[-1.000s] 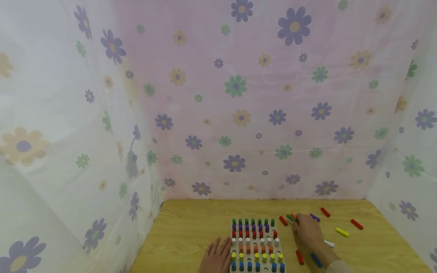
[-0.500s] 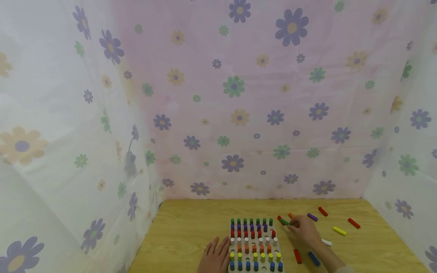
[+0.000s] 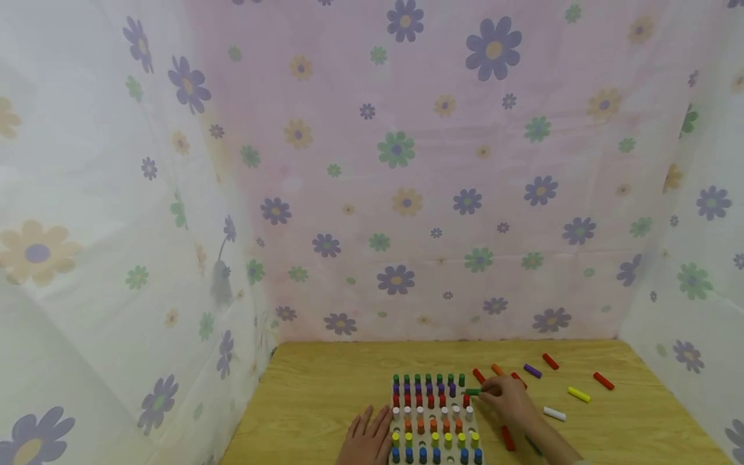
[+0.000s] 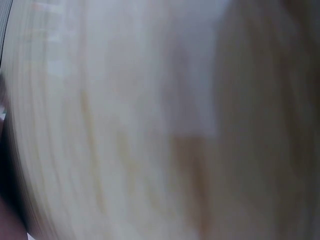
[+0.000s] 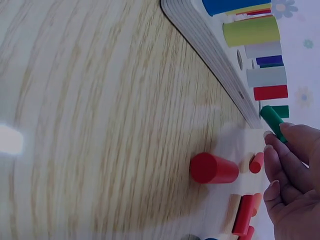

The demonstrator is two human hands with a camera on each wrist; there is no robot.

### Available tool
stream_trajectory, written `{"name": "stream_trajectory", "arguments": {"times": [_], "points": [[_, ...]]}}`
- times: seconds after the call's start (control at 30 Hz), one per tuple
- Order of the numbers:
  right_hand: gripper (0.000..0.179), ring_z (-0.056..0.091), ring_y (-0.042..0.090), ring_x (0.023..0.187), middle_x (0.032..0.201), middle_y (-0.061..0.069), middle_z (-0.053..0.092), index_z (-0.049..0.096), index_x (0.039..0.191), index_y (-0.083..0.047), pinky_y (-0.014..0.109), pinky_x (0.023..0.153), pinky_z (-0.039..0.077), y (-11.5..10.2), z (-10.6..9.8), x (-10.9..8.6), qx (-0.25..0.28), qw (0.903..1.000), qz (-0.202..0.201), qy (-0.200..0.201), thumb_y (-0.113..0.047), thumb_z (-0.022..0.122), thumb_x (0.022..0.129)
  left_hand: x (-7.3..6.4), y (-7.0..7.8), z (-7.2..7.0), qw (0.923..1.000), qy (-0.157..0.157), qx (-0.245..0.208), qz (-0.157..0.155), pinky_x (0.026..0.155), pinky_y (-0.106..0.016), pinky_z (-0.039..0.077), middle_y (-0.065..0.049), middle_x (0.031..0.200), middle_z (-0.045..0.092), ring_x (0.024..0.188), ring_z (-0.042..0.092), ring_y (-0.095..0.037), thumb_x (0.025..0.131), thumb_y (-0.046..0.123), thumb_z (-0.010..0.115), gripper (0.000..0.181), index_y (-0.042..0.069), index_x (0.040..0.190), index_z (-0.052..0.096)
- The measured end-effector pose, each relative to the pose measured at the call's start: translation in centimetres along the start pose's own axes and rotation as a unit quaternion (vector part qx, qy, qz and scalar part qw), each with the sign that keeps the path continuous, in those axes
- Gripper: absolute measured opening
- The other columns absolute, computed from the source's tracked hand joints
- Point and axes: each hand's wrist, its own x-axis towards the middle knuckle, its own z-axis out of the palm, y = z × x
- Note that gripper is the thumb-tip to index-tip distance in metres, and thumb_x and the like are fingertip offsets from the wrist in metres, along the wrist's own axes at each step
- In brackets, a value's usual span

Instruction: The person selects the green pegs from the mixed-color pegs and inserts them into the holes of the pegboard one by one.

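Observation:
My right hand pinches a green peg between thumb and fingertips. It tilts at the far right corner of a pegboard, near the end of the purple row. The right wrist view shows the peg slanting close beside the board's standing pegs, with the other fingers of that hand bent below it. Rows of green, purple, red, white, orange, yellow and blue pegs stand in the board, with some bare holes among them. My left hand lies flat at the board's left edge, fingers extended.
Loose pegs lie on the wooden table right of the board: several red ones, an orange one, a purple one, a yellow one and a white one. My right forearm partly covers a dark peg. The left wrist view is blurred.
My right hand has carried the green peg left and nearer, from among the loose pegs to the board's far right corner. A red peg formerly under the hand now shows. The left hand stays put.

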Motion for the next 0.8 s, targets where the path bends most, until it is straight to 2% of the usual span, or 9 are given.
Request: {"name": "stream_trajectory", "arguments": {"times": [0.23,0.57,0.8], "points": [[0.007,0.068,0.016,0.076,0.086,0.002,0.073,0.076,0.093,-0.003,0.027,0.065,0.057,-0.6,0.1,0.1,-0.002,0.9993,-0.036,-0.008,-0.008,0.079,0.089,-0.1,0.0,-0.2,0.9998,-0.009,-0.015,-0.001,0.116,-0.055,0.036,0.012,0.159,0.043,0.147,0.041,-0.031,0.109,0.06,0.014,0.066,0.029,0.157,0.045],[0.004,0.066,0.01,0.073,0.083,-0.003,0.073,0.077,0.092,-0.004,0.023,0.062,0.055,-1.3,0.4,0.8,-0.034,0.9956,-0.085,-0.022,-0.006,0.078,0.089,-0.1,0.1,-0.4,1.0,0.002,-0.007,0.0,0.116,-0.053,0.037,0.013,0.159,0.044,0.146,0.042,-0.031,0.109,0.059,0.016,0.063,0.029,0.156,0.046],[0.008,0.066,0.009,0.074,0.086,0.001,0.074,0.077,0.097,0.001,0.024,0.064,0.056,-1.7,0.8,1.0,-0.019,0.9946,-0.1,-0.021,-0.005,0.076,0.09,-0.1,0.0,-0.1,1.0,-0.002,-0.009,0.0,0.115,-0.054,0.037,0.013,0.159,0.044,0.146,0.042,-0.03,0.109,0.06,0.014,0.064,0.03,0.157,0.045]]}}
